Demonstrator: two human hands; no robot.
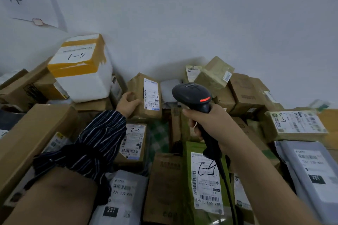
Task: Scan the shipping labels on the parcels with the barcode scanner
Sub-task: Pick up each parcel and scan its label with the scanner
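While your right hand (206, 120) wraps its fingers tight round the handle of the black barcode scanner (192, 95), the scanner's head sits raised above the pile of parcels, a red light glowing on its back and its nose turned toward 12 o'clock. Your left hand (128, 104), reaching out of a striped sleeve (98, 142), curls its fingers on the left edge of a brown paper parcel (136, 86) standing upright near the wall, thumb lying on its front. That parcel's white shipping label (151, 95) faces you, at 9 o'clock of the scanner's head and apart from it. A white foam box (84, 82) with yellow tape sits at 10 o'clock, and a green parcel (188, 170) lies at 6 o'clock beneath the scanner's cable
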